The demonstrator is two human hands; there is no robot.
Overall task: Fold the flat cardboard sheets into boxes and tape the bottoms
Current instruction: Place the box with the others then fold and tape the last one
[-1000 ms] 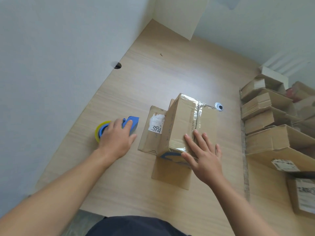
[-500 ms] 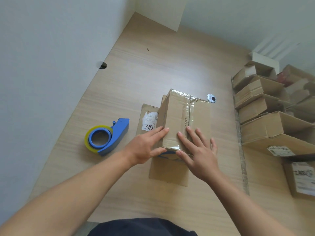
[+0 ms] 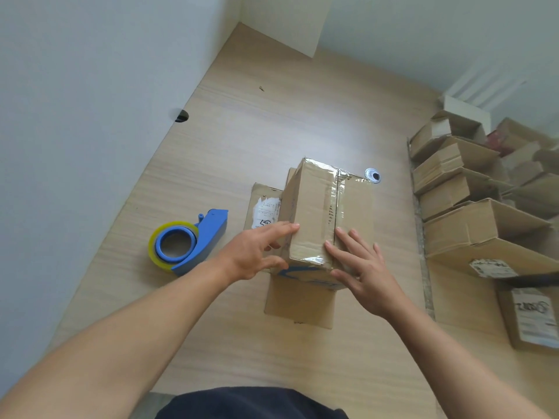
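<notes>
Your box sits bottom-up in the middle of the table, loose flaps splayed flat underneath, so the taped seam faces you. Your right hand lies flat on that seam, fingers straight, probably smoothing the tape. Your left hand braces the left wall, grip spread and pinching nothing, I'd guess to stop sliding. The tape dispenser is parked just left, within reach.
</notes>
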